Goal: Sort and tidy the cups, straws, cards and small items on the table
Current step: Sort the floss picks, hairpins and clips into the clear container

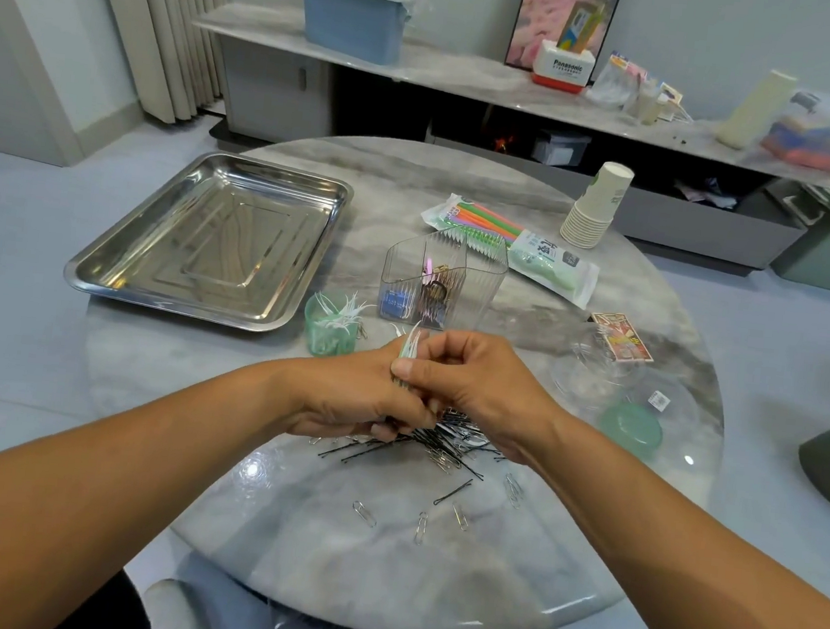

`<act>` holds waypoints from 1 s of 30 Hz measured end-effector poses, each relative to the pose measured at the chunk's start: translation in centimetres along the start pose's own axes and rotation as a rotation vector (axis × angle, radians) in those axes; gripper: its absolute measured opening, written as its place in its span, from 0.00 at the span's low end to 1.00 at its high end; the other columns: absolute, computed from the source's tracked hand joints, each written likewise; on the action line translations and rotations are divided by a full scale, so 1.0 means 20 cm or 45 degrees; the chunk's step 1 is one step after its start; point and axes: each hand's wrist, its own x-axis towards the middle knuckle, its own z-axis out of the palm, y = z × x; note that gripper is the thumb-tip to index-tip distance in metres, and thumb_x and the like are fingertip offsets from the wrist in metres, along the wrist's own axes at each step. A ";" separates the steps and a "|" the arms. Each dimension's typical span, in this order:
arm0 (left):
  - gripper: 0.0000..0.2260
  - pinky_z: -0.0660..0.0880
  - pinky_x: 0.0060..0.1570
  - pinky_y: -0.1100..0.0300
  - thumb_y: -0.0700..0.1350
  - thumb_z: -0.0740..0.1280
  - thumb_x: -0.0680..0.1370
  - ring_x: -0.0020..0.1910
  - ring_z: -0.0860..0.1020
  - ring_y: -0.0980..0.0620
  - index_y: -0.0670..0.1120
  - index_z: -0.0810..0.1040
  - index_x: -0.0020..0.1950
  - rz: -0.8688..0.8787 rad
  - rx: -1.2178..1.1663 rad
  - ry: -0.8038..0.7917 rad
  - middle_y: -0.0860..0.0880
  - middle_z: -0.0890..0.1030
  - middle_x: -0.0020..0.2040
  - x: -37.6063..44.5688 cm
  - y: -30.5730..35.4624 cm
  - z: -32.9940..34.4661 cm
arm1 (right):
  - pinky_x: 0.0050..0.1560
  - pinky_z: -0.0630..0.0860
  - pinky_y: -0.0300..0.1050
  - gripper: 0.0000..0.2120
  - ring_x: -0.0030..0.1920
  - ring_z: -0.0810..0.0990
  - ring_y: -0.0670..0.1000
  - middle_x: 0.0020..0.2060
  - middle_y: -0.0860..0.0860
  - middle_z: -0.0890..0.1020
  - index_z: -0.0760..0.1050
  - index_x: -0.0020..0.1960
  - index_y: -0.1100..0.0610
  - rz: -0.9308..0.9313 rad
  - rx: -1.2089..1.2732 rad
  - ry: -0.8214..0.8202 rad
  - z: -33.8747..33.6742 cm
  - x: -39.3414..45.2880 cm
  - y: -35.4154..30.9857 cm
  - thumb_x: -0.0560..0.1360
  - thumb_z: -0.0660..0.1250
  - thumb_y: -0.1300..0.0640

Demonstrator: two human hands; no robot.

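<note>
Tray (102,279) left; organizer (476,289) beyond hands — pins (440,448) beneath.

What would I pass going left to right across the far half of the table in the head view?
Steel tray → green cup of floss picks → clear ribbed organiser → pack of coloured straws → stack of paper cups.

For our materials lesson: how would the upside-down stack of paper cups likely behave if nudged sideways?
The stack of paper cups stands tall on narrow rims and already leans, so it probably tips rather than slides. Being paper, it is likely light. The glossy table may let it skid first.
</note>
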 end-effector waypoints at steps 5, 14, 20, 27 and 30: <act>0.45 0.68 0.27 0.63 0.26 0.72 0.69 0.33 0.74 0.56 0.62 0.59 0.74 -0.037 0.045 0.166 0.44 0.79 0.47 0.00 0.00 0.01 | 0.32 0.77 0.37 0.07 0.30 0.80 0.48 0.32 0.55 0.83 0.81 0.44 0.60 0.051 0.160 -0.009 0.02 0.00 0.01 0.70 0.77 0.67; 0.23 0.61 0.26 0.67 0.24 0.70 0.71 0.30 0.70 0.57 0.52 0.80 0.51 -0.085 0.039 0.042 0.49 0.74 0.33 -0.04 0.05 0.00 | 0.32 0.76 0.36 0.04 0.33 0.82 0.47 0.36 0.53 0.84 0.84 0.46 0.62 -0.065 0.030 -0.144 0.02 0.01 0.00 0.73 0.77 0.63; 0.21 0.62 0.26 0.67 0.25 0.71 0.73 0.32 0.70 0.57 0.54 0.79 0.41 -0.133 0.007 0.032 0.50 0.72 0.35 -0.04 0.06 -0.01 | 0.32 0.77 0.37 0.05 0.29 0.77 0.47 0.32 0.54 0.82 0.83 0.44 0.66 0.046 -0.004 -0.070 0.01 0.03 0.00 0.74 0.75 0.63; 0.27 0.81 0.56 0.51 0.47 0.76 0.73 0.53 0.83 0.46 0.42 0.75 0.70 -0.150 -0.502 0.366 0.41 0.80 0.61 -0.05 0.12 -0.02 | 0.36 0.79 0.35 0.09 0.31 0.79 0.47 0.31 0.54 0.82 0.81 0.40 0.63 0.107 0.458 0.224 -0.08 0.06 -0.02 0.67 0.77 0.58; 0.32 0.78 0.63 0.46 0.61 0.66 0.79 0.55 0.80 0.43 0.39 0.71 0.73 -0.074 -0.914 0.486 0.38 0.75 0.65 -0.02 0.11 0.01 | 0.34 0.79 0.35 0.06 0.30 0.79 0.47 0.32 0.55 0.83 0.83 0.40 0.62 0.069 0.454 0.262 -0.05 0.07 -0.01 0.71 0.77 0.60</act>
